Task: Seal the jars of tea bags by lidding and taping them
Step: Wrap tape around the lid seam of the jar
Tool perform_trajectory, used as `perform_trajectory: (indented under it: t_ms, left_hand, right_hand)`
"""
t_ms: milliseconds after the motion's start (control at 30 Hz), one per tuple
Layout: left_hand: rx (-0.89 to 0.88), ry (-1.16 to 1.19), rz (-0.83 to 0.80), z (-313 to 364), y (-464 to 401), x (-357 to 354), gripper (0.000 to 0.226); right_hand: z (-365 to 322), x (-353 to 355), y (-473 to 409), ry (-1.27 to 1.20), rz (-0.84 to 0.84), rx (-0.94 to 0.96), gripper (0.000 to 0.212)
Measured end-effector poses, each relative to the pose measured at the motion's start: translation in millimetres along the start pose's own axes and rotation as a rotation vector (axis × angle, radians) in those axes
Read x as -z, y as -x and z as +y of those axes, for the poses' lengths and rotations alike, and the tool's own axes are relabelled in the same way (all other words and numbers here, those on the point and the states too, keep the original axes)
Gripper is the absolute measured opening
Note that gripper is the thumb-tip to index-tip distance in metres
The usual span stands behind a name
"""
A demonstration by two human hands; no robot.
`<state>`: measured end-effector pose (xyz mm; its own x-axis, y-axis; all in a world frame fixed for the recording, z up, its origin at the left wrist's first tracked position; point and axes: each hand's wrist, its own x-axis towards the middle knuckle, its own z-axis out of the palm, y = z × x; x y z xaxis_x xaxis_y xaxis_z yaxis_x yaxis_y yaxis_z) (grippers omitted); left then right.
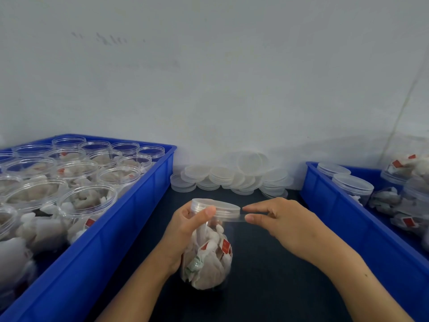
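Clear plastic jar of tea bags, lidded, upright on dark table; likely light, smooth, slippery. Left hand fingers grip its neck, best hold. Right hand fingers pinch tape strip at lid. Spare lids beyond.

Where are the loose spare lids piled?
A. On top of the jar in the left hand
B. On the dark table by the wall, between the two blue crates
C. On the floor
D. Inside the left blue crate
B: the loose lids lie heaped on the dark table against the wall, between the left crate and right crate.
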<state>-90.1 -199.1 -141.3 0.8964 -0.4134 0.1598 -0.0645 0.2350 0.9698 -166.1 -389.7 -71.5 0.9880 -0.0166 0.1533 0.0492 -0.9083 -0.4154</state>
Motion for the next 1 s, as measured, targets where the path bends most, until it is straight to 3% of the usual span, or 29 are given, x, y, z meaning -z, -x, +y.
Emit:
perform_trajectory:
  t_ms: [267,433,700,867,1000]
  left_hand:
    - [-0.002,0.033,-0.056,-2.7,1.9,0.2,0.069]
    - [0.032,0.067,-0.039,-8.2,1.5,1.5,0.083]
    - [-0.053,-0.085,0.06,-11.8,0.0,-7.3,0.059]
    - [-0.202,-0.314,0.12,-10.0,4.7,-16.2,0.089]
    - [-0.187,-0.251,0.141,-9.5,2.0,-9.4,0.083]
  right_hand:
    - [-0.4,-4.9,-2.4,0.005,-0.038,0.066,0.024]
    - [-0.5,-5.7,-4.6,-0.045,-0.071,0.066,0.025]
    - [2.2,-8.9,-4.8,-0.036,-0.04,-0.029,0.025]
    - [-9.9,-19.8,-1.4,-0.003,-0.014,-0.023,0.029]
    - [-16.2,-20.6,-0.2,-0.107,-0.057,0.007,0.029]
